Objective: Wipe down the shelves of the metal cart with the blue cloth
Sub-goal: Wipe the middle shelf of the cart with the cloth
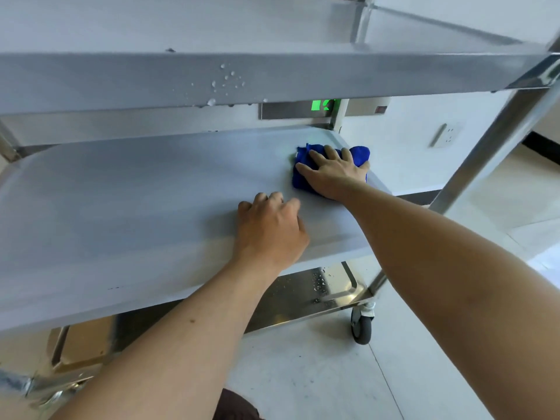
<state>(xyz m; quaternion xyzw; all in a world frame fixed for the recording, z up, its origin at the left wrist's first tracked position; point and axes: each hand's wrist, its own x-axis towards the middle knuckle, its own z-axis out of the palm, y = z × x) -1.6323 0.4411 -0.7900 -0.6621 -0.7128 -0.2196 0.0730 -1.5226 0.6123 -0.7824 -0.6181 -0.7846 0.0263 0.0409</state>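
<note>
**Middle shelf wipe, cloth at far right corner**

Head view, the only view. Metal cart [491, 140] with three levels visible: top shelf [272, 77], middle shelf [121, 207], bottom shelf [303, 298]. Person is low and reaching in between the top and middle levels.

Right hand [333, 171] lies flat on the blue cloth [303, 180], fingers spread and straight, palm pressing down. No pinch, no curl; the hand is released onto it rather than grasping. Flat spread probably gives even pressure and keeps the bunched cloth from sliding out during a stroke. The cloth sits on the middle shelf near its far right corner, close to the raised rear lip and the right edge. It is folded or wadded, with part of it hidden under the palm.

Left hand [272, 228] rests on the bare middle shelf, nearer the front and apart from the cloth. Fingers are bent, tips and knuckles on the metal, nothing held. Likely a brace for body weight, or to steady the cart, since it stands on a caster [362, 325] and could roll under push.

Water droplets [225, 81] bead on the front edge of the top shelf; more droplets show on the bottom shelf at right. Judgement: those areas still need a pass, and the middle shelf is in progress.

Background: wall socket [445, 135], green lit sign [321, 105] behind the cart, pale floor tiles [333, 374].
</note>
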